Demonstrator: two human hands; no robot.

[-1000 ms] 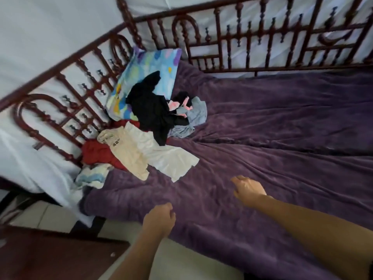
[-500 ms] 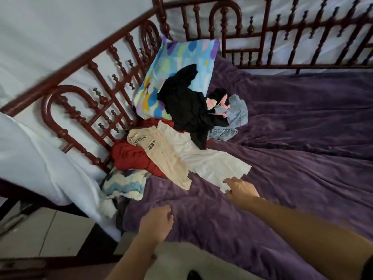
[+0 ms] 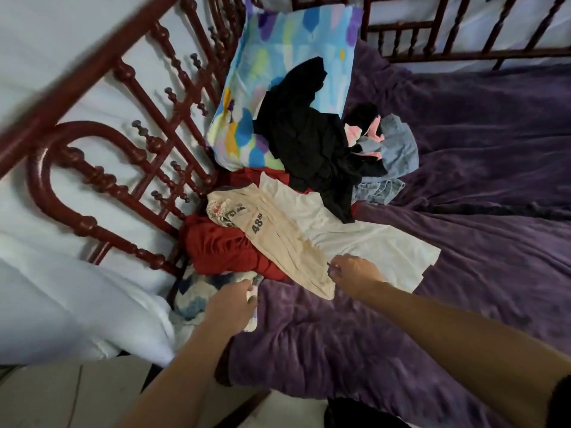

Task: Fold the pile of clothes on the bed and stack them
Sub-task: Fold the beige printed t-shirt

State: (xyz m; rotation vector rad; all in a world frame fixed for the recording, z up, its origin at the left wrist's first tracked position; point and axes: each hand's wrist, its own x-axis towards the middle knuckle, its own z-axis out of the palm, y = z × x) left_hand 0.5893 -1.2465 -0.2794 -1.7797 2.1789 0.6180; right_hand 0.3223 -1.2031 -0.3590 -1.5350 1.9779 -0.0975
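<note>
Left hand (image 3: 230, 301) grips patterned cloth (image 3: 189, 299) — half hidden behind it.

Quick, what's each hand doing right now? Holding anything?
Left hand: closed, holding the zigzag cloth.
Right hand: on the cream shirt; whether it grips cannot be told.

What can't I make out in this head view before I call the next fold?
Head view only:
- Right hand grip on the beige shirt: the hand's back hides the fingertips; pinch or touch, unclear.
- Left hand: it covers the edge of the zigzag knit; hold unclear.
- Red garment: mostly buried under the beige shirt.
- Denim piece: partly under the black garment.
- Bed rail: motion-blurred.
</note>
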